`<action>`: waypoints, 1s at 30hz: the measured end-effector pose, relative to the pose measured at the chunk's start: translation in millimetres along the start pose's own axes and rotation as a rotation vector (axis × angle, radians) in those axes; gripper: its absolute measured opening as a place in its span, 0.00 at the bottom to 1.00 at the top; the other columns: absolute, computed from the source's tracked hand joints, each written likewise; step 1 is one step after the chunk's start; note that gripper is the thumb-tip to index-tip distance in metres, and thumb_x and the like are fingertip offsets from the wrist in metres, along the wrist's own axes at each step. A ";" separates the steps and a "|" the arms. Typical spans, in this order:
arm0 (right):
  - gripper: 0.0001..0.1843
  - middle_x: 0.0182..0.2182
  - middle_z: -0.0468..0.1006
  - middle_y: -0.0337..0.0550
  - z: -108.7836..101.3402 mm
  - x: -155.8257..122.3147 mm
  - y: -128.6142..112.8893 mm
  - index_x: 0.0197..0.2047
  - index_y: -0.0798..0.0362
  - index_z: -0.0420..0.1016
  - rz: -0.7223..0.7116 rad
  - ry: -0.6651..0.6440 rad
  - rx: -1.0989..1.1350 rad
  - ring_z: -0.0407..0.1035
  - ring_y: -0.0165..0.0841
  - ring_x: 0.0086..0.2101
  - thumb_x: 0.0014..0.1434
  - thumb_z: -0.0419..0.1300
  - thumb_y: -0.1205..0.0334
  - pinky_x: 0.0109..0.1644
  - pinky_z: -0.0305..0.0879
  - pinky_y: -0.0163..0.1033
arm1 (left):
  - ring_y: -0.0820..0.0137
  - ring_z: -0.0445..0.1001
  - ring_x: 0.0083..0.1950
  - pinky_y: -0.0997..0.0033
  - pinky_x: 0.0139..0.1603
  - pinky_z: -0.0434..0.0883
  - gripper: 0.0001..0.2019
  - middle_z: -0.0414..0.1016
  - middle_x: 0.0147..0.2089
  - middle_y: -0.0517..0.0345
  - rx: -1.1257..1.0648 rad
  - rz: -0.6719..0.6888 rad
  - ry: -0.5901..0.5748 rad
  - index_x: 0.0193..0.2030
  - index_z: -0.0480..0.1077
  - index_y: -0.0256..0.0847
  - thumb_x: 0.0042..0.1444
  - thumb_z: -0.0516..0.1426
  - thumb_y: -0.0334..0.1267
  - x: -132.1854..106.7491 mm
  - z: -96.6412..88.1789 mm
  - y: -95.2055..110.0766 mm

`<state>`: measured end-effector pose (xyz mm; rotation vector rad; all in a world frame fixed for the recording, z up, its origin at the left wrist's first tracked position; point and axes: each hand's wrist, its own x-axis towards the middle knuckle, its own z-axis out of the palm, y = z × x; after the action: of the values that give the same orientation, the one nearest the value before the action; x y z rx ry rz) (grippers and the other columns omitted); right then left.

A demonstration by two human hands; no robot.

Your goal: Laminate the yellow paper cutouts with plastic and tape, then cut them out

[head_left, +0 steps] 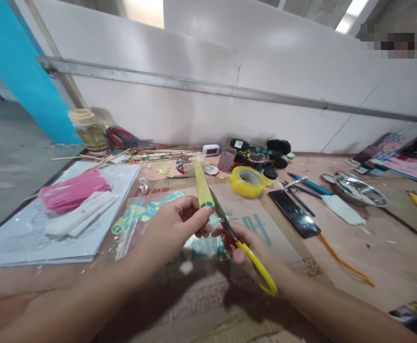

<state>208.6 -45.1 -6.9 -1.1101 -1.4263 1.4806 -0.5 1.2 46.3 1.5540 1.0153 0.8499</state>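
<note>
My left hand [174,226] pinches the lower end of a long yellow-green strip [203,186] with blue dots near its base; the strip points up and away from me. My right hand [246,250] grips yellow-handled scissors [240,245], fingers through the loops. Their blades [218,209] lie right beside the strip's lower end, close to my left fingertips. Both hands hover over a brown cardboard sheet [283,238] with teal printing.
A yellow tape roll [248,181] and a black phone [294,213] lie past the hands. A metal bowl [359,190] and blue pens [310,185] sit right. Left are a pink packet [73,189], white paper [26,238], wooden sticks [101,159] and a jar [87,129].
</note>
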 end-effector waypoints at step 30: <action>0.43 0.36 0.71 0.45 -1.1 -3.0 -4.3 0.51 0.54 0.75 -0.072 -0.085 -0.100 0.65 0.36 0.35 0.52 0.58 0.22 0.37 0.65 0.38 | 0.76 0.69 0.24 0.76 0.30 0.68 0.16 0.73 0.23 0.64 -0.353 -0.137 -0.194 0.28 0.70 0.39 0.60 0.62 0.48 5.6 -3.7 -0.3</action>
<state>210.4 -47.3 -2.4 -1.0547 -1.5978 1.4338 -1.8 7.9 46.8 1.2257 0.7740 0.7222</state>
